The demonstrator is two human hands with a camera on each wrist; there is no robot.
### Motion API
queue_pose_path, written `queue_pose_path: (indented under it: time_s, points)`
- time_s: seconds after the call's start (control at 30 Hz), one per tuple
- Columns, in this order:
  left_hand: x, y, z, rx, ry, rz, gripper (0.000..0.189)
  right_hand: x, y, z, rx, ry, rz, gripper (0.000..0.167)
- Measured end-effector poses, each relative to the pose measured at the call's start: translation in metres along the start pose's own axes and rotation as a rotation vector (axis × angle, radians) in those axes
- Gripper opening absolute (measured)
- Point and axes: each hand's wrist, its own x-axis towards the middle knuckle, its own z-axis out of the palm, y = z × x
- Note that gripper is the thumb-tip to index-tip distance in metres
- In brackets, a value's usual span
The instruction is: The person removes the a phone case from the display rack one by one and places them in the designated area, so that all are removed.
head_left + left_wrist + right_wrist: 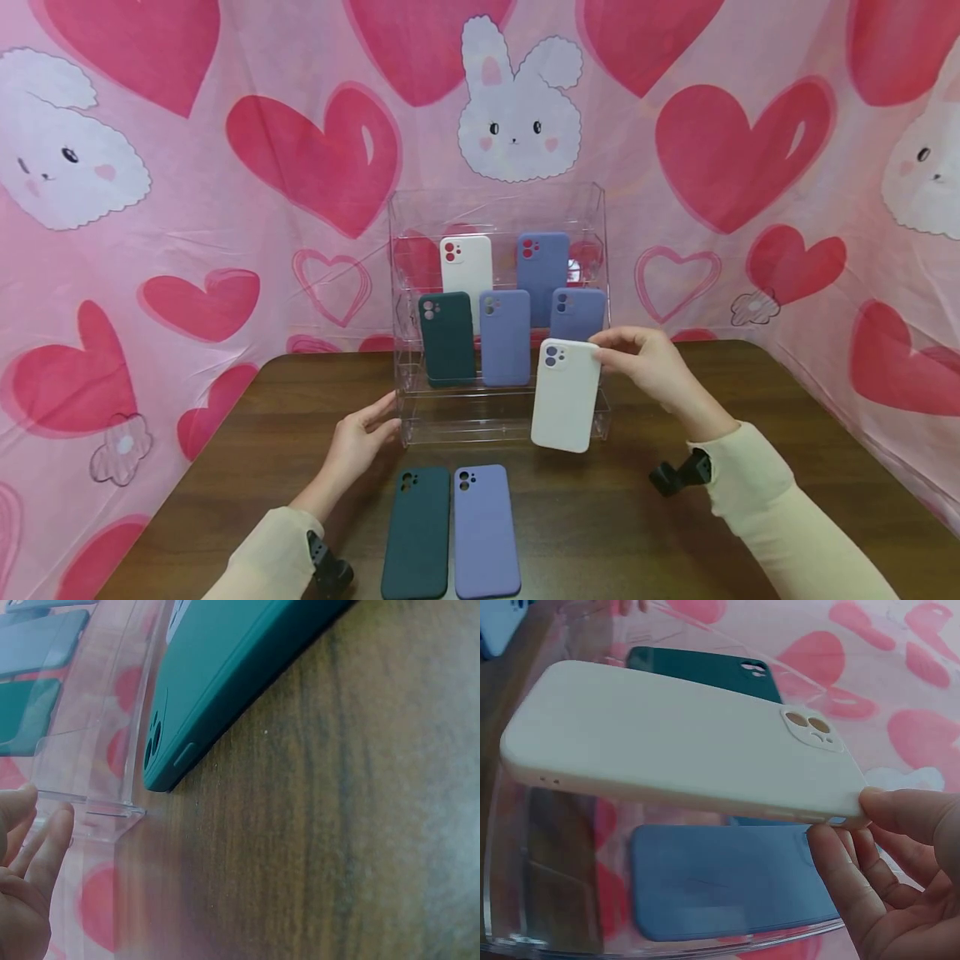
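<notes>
Presently, the right hand (648,371) pinches the white phone case (564,408) near its one o'clock corner — held before the clear rack (465,432), toward five o'clock — while the left hand (356,442), fingers loosely extended, touches the rack's eight o'clock side.

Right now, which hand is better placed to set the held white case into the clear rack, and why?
The right hand, most likely: it pinches the white case by an upper corner, in front of the clear rack. The left hand is at the rack's left side and holds no case.
</notes>
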Motion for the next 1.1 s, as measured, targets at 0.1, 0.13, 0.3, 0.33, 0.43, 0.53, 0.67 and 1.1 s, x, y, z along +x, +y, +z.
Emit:
queue_pose_path:
  time_s: [0.1, 0.13, 0.3, 0.33, 0.43, 0.53, 0.67, 1.1]
  points:
    - [0.0, 0.0, 0.0, 0.001, 0.004, 0.0, 0.051, -0.003, 0.006, 0.003, 0.041, -0.036, 0.027, 0.033]
    - [0.0, 0.0, 0.0, 0.003, 0.005, 0.0, 0.051, -0.004, 0.008, 0.004, 0.049, -0.046, 0.038, 0.034]
    - [0.001, 0.001, 0.001, 0.009, 0.01, -0.005, 0.05, -0.008, 0.016, 0.008, 0.075, -0.103, 0.089, 0.035]
    - [0.001, 0.001, 0.001, 0.009, 0.01, -0.004, 0.05, -0.009, 0.018, 0.009, 0.079, -0.115, 0.1, 0.035]
    - [0.0, 0.001, 0.001, 0.001, 0.008, -0.004, 0.05, -0.012, 0.024, 0.013, 0.088, -0.158, 0.125, 0.034]
    - [0.0, 0.001, 0.001, -0.006, 0.005, -0.008, 0.05, -0.014, 0.032, 0.017, 0.098, -0.203, 0.141, 0.033]
    - [0.0, 0.001, 0.001, -0.011, 0.006, -0.011, 0.05, -0.017, 0.043, 0.022, 0.125, -0.262, 0.156, 0.033]
    - [0.0, 0.002, 0.0, -0.002, 0.011, 0.004, 0.05, -0.035, 0.077, 0.045, 0.214, -0.388, 0.277, 0.031]
